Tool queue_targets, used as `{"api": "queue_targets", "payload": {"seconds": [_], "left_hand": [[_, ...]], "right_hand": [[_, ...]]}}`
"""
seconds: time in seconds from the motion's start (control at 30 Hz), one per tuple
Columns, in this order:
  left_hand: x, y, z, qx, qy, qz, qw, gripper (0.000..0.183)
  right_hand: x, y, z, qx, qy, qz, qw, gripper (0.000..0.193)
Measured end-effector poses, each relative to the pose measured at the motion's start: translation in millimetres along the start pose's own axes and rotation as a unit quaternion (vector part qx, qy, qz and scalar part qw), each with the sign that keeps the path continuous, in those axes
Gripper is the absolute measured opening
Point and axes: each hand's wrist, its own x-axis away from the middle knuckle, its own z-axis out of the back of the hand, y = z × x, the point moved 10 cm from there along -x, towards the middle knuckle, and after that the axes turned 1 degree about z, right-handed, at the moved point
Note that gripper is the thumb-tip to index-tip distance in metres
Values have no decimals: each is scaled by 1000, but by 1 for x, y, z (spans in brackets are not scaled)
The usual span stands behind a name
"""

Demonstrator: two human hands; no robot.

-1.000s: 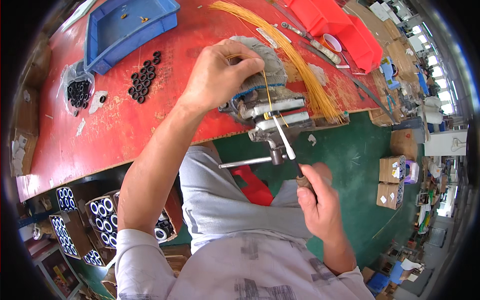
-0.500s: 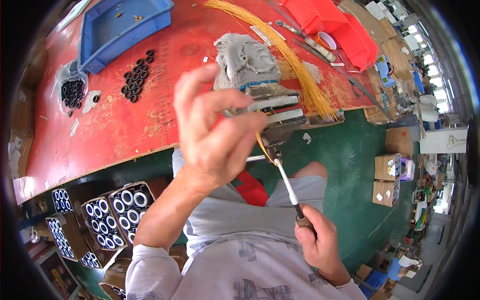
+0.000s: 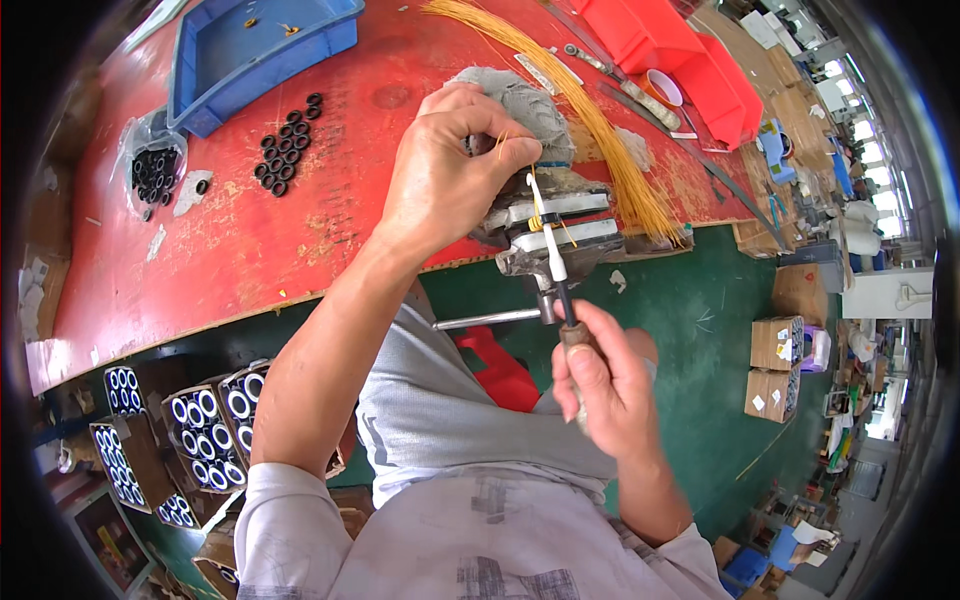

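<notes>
My right hand is closed around the brown handle of a hook tool. Its slim white shaft points away from me and passes over the bench vise; the tip ends just beside my left fingers. Thumb and forefinger of my left hand pinch a thin yellow strand, whose end pokes out above them. Between the vise jaws sits a small black part with yellow strand around it. Behind my left hand lies a bunched grey cloth, partly hidden.
A bundle of long yellow strands lies right of the vise. Black rings sit on the red table, near a bag of rings and a blue tray. Red bins stand far right; cartons are below left.
My left hand moved away from me and now pinches the strand. My right hand brought the hook tool up and left, so its shaft now lies over the vise.
</notes>
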Motion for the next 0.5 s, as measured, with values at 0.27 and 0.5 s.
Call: {"api": "queue_targets", "payload": {"seconds": [0.27,0.5], "left_hand": [[27,28,26,12,24,38,999,17],[55,89,15,-175,6,-234,956,17]], "right_hand": [[56,-4,37,215,38,6,976,35],[64,-13,24,219,-7,45,975,34]]}}
